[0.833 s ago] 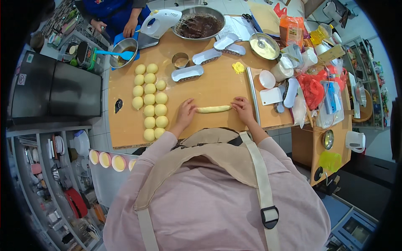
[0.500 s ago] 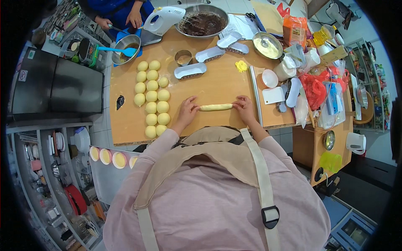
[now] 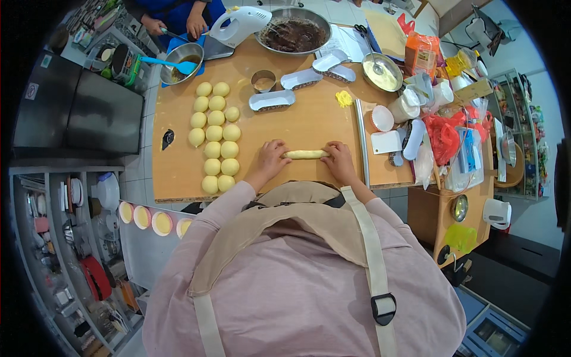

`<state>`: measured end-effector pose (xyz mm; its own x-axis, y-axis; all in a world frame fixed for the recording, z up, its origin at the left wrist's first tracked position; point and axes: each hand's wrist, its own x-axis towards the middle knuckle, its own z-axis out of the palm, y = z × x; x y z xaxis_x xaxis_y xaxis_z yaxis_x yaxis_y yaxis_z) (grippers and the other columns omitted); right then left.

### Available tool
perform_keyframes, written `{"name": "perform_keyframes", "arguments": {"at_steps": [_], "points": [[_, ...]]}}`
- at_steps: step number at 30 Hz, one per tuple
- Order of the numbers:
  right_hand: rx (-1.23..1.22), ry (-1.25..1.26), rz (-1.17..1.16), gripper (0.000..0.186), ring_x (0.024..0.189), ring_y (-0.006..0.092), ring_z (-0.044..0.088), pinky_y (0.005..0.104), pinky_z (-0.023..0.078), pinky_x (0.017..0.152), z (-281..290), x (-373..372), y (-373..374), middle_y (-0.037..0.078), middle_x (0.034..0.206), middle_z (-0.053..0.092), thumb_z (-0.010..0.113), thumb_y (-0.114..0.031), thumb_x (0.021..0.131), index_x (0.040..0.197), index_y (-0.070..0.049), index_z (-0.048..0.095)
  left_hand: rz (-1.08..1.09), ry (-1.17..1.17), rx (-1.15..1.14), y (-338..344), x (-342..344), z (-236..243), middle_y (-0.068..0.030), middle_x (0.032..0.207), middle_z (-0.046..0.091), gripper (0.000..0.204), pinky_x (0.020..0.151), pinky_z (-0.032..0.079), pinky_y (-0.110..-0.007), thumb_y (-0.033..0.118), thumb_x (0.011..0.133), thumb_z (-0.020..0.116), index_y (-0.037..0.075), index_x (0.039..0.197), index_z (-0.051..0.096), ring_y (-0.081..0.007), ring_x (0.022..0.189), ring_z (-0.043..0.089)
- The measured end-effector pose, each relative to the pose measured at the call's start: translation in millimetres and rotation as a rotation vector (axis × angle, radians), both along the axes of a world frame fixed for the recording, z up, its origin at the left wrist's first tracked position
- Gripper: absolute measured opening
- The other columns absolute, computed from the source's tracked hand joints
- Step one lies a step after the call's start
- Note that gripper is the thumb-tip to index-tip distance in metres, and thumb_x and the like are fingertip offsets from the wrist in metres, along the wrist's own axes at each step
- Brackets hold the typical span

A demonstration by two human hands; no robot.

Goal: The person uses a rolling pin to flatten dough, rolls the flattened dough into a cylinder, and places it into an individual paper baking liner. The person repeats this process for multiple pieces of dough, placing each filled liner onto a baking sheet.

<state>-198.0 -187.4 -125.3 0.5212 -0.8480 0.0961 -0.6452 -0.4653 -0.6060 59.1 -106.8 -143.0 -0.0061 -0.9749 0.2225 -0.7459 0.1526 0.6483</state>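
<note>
A thin, pale yellow roll of dough point(image 3: 306, 154) lies crosswise on the wooden table near its front edge. My left hand point(image 3: 273, 158) has its curled fingers closed over the roll's left end. At the other end, my right hand point(image 3: 339, 160) holds on in the same way, and the fingers hide both tips. Left of my left hand, several round dough balls point(image 3: 213, 133) sit in uneven rows. Beyond the roll are a metal ring cutter point(image 3: 263, 81) and white paper loaf cases point(image 3: 272, 100).
A metal rod point(image 3: 361, 143) lies right of my right hand, beside a white scraper point(image 3: 386, 142). A small yellow lump point(image 3: 343, 99) rests farther back. At the far side are a bowl of dark filling point(image 3: 294, 33), a hand mixer point(image 3: 241, 27) and a co-worker's hands point(image 3: 196, 24).
My fingers have shifted inward and cover more of both roll ends. The view has moved slightly. At the far left, the co-worker's hands have moved a little.
</note>
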Motion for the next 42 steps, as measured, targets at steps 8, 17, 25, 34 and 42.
{"name": "perform_keyframes", "arguments": {"at_steps": [8,17,25,34,42], "points": [[0.005,-0.069,0.061,0.025,0.093,0.0298,0.058,0.037,0.05,0.079,-1,3,-6,0.011,0.102,0.062,0.076,-0.007,0.074,0.094,-0.003,0.061,-0.016,0.109,0.104,-2,-5,-4,-0.0109,0.101,0.06,0.027,0.083,0.046,-0.043,0.015,0.076,0.075,0.007,0.097,0.06,-0.0323,0.094,0.056],[0.69,-0.437,-0.141,0.024,0.08,0.0115,0.065,0.0243,0.051,0.064,9,14,-14,0.007,0.099,0.066,0.067,0.001,0.085,0.107,-0.002,0.059,0.034,0.588,0.367,-12,-12,7,-0.0087,0.094,0.064,0.032,0.071,0.052,-0.033,0.008,0.085,0.07,0.003,0.112,0.053,-0.0209,0.082,0.064],[0.723,-0.399,-0.026,0.031,0.085,0.0115,0.066,0.0282,0.052,0.074,37,35,-47,0.008,0.091,0.069,0.072,-0.006,0.083,0.113,0.0,0.064,0.087,0.902,0.737,-41,26,39,-0.004,0.099,0.067,0.029,0.071,0.052,-0.025,0.008,0.085,0.071,0.003,0.113,0.064,-0.0104,0.085,0.062],[0.236,-0.23,0.105,0.047,0.09,0.0313,0.065,0.0381,0.052,0.081,63,112,-119,0.012,0.102,0.068,0.067,0.0,0.08,0.126,-0.008,0.057,0.107,0.415,0.139,-102,88,55,-0.0101,0.107,0.065,0.033,0.08,0.053,-0.031,-0.001,0.081,0.065,0.004,0.114,0.063,-0.0206,0.094,0.064],[0.185,-0.151,0.242,0.054,0.099,0.0276,0.065,0.0371,0.052,0.085,42,168,-154,0.012,0.105,0.066,0.069,0.006,0.075,0.126,-0.007,0.055,0.124,0.297,0.048,-136,120,50,-0.0124,0.107,0.063,0.039,0.08,0.054,-0.035,-0.006,0.077,0.06,0.004,0.115,0.059,-0.0263,0.094,0.065]]}}
